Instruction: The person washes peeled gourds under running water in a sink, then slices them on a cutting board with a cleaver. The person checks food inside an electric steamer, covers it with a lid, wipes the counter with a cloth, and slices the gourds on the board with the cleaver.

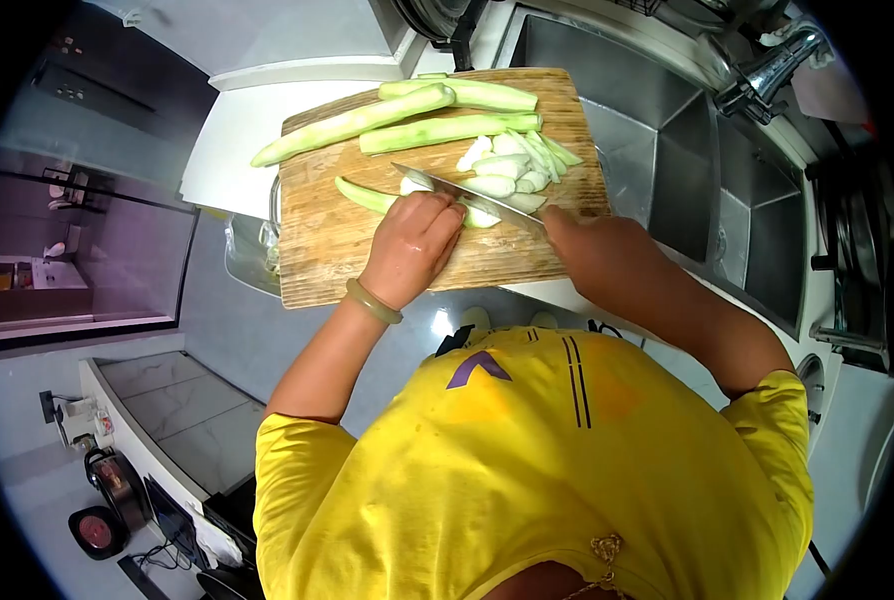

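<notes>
My left hand (414,240), a bracelet (373,302) at its wrist, presses with curled fingers on a peeled cucumber (360,194). One end of this long pale-green vegetable sticks out to the left of the fingers; the middle is hidden under them. My right hand (592,250) is closed round the handle of a kitchen knife (437,182). Its blade slants across the cucumber, right by the left fingertips. Beyond the blade lies a heap of slanted pale slices (509,165). Everything rests on a wooden cutting board (327,245).
Several whole peeled cucumbers (352,124) lie along the board's far side, one overhanging its left edge. A steel double sink (632,130) with a faucet (772,70) is at the right. A clear plastic bag (250,255) hangs below the counter's left edge.
</notes>
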Demonstrator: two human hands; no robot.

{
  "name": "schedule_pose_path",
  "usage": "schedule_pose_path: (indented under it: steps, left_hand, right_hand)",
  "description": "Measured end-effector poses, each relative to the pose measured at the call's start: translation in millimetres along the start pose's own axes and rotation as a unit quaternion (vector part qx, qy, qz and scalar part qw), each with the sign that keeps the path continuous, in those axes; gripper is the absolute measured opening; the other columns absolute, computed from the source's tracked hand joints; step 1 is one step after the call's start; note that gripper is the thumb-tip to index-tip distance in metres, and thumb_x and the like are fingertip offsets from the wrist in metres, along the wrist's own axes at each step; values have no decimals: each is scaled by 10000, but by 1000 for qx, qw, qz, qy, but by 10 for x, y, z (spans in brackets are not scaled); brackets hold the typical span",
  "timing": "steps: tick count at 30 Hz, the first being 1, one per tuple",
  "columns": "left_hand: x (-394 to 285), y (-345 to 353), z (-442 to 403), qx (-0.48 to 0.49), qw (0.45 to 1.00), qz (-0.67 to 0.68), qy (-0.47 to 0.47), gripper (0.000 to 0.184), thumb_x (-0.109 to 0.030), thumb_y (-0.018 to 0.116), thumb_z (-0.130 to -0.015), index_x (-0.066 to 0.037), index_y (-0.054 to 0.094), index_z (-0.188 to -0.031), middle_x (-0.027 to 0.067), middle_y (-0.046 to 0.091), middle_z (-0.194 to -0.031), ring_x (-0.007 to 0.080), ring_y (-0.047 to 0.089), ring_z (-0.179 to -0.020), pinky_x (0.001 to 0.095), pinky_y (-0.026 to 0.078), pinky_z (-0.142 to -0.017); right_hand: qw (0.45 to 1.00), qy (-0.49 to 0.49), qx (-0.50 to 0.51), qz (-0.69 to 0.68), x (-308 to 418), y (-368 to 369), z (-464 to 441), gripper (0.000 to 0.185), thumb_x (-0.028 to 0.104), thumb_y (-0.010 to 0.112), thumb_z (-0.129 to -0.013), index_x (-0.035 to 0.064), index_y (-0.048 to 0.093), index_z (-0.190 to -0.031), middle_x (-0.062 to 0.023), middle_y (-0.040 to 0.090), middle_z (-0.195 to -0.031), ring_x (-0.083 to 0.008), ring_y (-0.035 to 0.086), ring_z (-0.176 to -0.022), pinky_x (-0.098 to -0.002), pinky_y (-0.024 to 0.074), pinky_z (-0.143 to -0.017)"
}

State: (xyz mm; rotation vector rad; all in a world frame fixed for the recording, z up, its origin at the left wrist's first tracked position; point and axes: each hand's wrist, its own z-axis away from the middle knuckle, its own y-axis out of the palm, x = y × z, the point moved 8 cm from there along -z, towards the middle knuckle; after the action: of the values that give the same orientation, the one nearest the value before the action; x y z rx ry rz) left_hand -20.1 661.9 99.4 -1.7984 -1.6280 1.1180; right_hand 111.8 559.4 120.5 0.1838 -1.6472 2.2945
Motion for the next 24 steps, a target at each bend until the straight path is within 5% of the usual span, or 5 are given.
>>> schedule_pose_path:
  steps: [21,24]
  left_hand:
    - [141,-110,221,8,1000,-3,-10,262,-36,729,-779,-32,633,-1023,128,619,-993,329,587,-906,413,484,-787]
    - [145,-100,233,23,1000,-1,-16,261,-44,723,-783,-29,633,-1027,130,616,-1000,328,581,-909,415,481,-802]
  right_hand:
    - [1000,-6,-4,-13,88,48,72,109,74,478,-942,23,488,-1038,-165,627,-679,-372,646,-647,-478,505,-613]
    - [995,-63,-78,-12,129,220,-33,131,87,490,-941,21,493,-1054,-159,622,-665,-364,641,-628,-473,503,-601]
